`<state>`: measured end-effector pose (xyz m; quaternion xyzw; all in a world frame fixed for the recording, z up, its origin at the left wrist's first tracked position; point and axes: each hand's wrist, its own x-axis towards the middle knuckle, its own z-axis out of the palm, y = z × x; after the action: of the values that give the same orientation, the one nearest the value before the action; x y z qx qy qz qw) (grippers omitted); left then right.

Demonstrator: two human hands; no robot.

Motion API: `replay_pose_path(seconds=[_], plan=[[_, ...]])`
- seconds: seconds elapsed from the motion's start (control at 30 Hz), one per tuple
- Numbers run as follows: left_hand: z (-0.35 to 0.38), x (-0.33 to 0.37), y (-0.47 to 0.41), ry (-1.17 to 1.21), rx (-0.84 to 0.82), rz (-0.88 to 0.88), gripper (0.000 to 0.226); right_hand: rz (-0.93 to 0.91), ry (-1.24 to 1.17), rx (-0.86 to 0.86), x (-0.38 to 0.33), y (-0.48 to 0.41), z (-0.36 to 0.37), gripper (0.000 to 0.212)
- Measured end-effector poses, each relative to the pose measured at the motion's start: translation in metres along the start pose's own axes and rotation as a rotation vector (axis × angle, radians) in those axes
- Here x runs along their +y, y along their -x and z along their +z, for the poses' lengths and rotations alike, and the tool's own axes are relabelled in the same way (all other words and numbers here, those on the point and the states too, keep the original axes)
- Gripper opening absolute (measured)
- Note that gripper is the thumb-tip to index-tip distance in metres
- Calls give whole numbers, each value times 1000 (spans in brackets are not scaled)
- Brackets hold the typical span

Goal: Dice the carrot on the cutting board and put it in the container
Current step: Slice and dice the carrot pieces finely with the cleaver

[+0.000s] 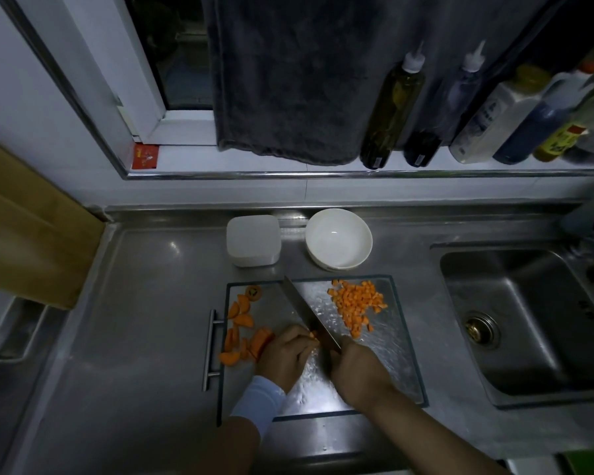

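Note:
A glass cutting board (396, 344) lies on the steel counter. My right hand (357, 371) grips the handle of a knife (306, 311), its blade angled across the board to the far left. My left hand (285, 354) holds down a carrot piece (313, 335) with curled fingers, right against the blade. A pile of diced carrot (355, 305) sits on the board's far right part. Larger carrot chunks (240, 332) lie along its left side, with the carrot top (253, 292) at the far left corner. A white square container (253, 240) stands behind the board.
A white bowl (338, 238) stands right of the container. The sink (528, 320) lies to the right. Bottles (391, 111) line the window ledge beside a hanging dark towel (288, 80). A cardboard sheet (24, 228) leans at the left.

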<state>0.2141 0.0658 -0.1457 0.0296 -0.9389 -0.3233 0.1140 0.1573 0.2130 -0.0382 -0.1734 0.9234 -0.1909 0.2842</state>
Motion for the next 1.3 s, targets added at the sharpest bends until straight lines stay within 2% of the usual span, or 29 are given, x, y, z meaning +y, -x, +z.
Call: replay_pose_path(seconds=[0.1, 0.2, 0.43, 0.57, 0.77, 1.03, 1.2, 1.3], plan=[[-6, 6, -3, 31, 28, 0, 15, 10, 18, 18, 5, 8, -2, 29], [-11, 9, -6, 25, 61, -6, 23, 6, 73, 57, 7, 15, -2, 28], [-16, 10, -7, 58, 65, -17, 20, 31, 150, 89, 8, 24, 1, 27], [-17, 9, -7, 54, 44, -21, 16, 23, 257, 42, 13, 25, 7, 26], [-21, 13, -10, 27, 48, 16, 12, 32, 205, 26, 17, 23, 4, 23], [-19, 6, -6, -32, 15, 60, 33, 38, 211, 10, 16, 19, 11, 25], [-18, 4, -8, 15, -40, 41, 30, 31, 212, 5, 17, 16, 19, 26], [-19, 3, -9, 33, -13, 56, 24, 13, 199, 12, 15, 12, 23, 29]])
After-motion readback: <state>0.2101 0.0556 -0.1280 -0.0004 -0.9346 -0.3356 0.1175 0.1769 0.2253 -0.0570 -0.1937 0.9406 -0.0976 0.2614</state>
